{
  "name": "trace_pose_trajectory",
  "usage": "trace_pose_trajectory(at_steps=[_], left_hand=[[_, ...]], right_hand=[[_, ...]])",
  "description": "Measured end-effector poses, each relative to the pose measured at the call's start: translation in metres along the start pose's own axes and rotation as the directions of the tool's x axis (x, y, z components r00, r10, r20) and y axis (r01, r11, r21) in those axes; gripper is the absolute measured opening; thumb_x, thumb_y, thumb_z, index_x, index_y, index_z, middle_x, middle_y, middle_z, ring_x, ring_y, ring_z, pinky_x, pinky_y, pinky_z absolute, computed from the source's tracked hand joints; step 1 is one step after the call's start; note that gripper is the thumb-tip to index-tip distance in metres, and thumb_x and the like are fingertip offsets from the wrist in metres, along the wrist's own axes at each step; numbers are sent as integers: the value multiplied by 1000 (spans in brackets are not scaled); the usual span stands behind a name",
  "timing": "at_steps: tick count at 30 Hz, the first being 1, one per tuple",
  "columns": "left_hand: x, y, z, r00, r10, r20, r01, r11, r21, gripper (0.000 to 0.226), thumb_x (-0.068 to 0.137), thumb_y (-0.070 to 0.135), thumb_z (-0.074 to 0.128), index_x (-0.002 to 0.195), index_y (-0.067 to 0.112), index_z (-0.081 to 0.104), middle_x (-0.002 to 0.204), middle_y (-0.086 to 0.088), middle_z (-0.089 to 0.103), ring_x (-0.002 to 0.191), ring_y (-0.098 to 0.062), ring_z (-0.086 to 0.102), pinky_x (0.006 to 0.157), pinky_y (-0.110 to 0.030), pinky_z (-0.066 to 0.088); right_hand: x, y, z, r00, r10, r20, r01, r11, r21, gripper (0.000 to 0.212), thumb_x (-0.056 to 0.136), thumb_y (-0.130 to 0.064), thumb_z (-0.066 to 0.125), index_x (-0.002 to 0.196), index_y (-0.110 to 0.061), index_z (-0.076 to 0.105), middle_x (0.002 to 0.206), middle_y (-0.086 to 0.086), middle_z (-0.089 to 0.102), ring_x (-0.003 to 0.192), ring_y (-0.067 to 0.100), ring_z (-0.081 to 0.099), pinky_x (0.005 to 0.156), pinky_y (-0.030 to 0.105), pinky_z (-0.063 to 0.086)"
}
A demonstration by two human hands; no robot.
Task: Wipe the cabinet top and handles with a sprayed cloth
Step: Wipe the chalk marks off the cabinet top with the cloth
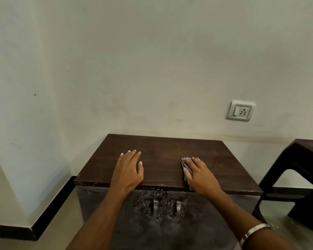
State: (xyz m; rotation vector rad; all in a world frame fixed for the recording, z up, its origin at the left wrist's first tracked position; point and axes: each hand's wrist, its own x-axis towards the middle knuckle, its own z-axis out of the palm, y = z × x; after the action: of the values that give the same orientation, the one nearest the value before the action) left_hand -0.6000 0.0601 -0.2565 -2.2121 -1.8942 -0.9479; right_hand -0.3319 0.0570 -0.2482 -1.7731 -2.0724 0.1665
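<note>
Head view, looking down on a low dark wooden cabinet point(166, 165) set against a pale wall point(152, 60). Left hand point(128, 170) lies flat on the cabinet top, left of centre, fingers straight and slightly spread, grip open and holding nothing. Right hand point(200, 175) rests near the front edge, right of centre, palm down on a checked cloth point(185, 165); fingers extended, pressing the cloth against the wood rather than curling round it. Cloth shows at the fingertips and along the thumb side, the rest hidden under the palm. Cabinet front has two doors, scuffed and mottled, with two metal handles point(155, 204) side by side at the centre seam, below and between the hands. A metal bangle point(255, 230) sits on the right wrist. A switch and socket plate point(240, 110) is on the wall above the cabinet's right rear corner. A dark stool point(300, 170) stands just right of the cabinet. Black skirting point(49, 212) runs along the wall at left.
</note>
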Motion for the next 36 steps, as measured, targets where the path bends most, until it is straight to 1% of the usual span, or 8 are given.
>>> trace_pose_trajectory(at_steps=[11, 16, 21, 24, 26, 28, 31, 36], left_hand=[[1, 58, 26, 989, 129, 72, -124, 990, -72, 61, 92, 40, 23, 147, 16, 34, 151, -2, 37, 142, -14, 26, 120, -32, 7], [1, 83, 37, 979, 177, 98, -167, 981, -103, 60, 92, 40, 25, 147, 17, 32, 153, 0, 35, 143, -12, 23, 121, -33, 9], [3, 106, 50, 969, 223, 111, -208, 969, -130, 64, 91, 45, 18, 147, 18, 32, 153, 1, 34, 143, -12, 23, 120, -30, 7], [1, 120, 55, 965, 239, 110, -222, 964, -148, 63, 92, 45, 20, 147, 17, 33, 152, 1, 35, 143, -12, 25, 119, -28, 5], [-3, 130, 57, 959, 257, 119, -240, 960, -142, 69, 88, 49, 13, 147, 18, 32, 153, 2, 34, 143, -11, 24, 119, -26, 3], [-8, 140, 60, 952, 269, 143, -249, 958, -146, 73, 86, 51, 9, 148, 19, 30, 154, 4, 32, 144, -9, 21, 118, -26, 1], [-14, 156, 62, 944, 276, 181, -248, 955, -161, 67, 90, 50, 14, 149, 20, 27, 155, 4, 29, 144, -8, 18, 119, -26, 1], [-23, 183, 60, 934, 289, 212, -259, 953, -157, 58, 98, 42, 27, 151, 21, 21, 157, 4, 23, 146, -8, 12, 119, -26, -2]], right_hand=[[-18, 64, -34, 992, 124, 19, -123, 992, -27, 52, 99, -44, 35, 150, -32, 28, 159, 0, 22, 149, 17, 12, 119, 33, 15], [-28, 87, -50, 985, 168, 47, -166, 985, -43, 58, 97, -54, 35, 150, -35, 25, 160, -1, 19, 149, 17, 10, 121, 37, 15], [-45, 105, -71, 965, 215, 148, -214, 977, -26, 84, 79, -81, 34, 151, -41, 16, 162, -5, 8, 150, 17, 4, 121, 43, 11], [-53, 115, -82, 953, 203, 225, -192, 979, -67, 103, 67, -87, 44, 152, -41, 7, 162, -6, -1, 150, 19, 2, 121, 45, 12], [-57, 121, -87, 943, 186, 275, -158, 980, -119, 112, 64, -81, 59, 151, -41, 1, 162, -6, -6, 150, 21, 0, 120, 45, 14], [-62, 125, -93, 939, 172, 298, -129, 979, -158, 112, 69, -55, 76, 151, -42, 0, 162, -6, -7, 150, 22, 1, 119, 43, 22], [-68, 128, -103, 939, 163, 303, -101, 972, -210, 105, 76, -19, 74, 151, -40, 3, 161, -8, -4, 149, 22, 4, 113, 42, 36], [-83, 134, -106, 974, 127, 186, -63, 947, -315, 94, 82, -19, 70, 150, -42, 9, 161, -9, 7, 147, 19, 17, 102, 41, 47]])
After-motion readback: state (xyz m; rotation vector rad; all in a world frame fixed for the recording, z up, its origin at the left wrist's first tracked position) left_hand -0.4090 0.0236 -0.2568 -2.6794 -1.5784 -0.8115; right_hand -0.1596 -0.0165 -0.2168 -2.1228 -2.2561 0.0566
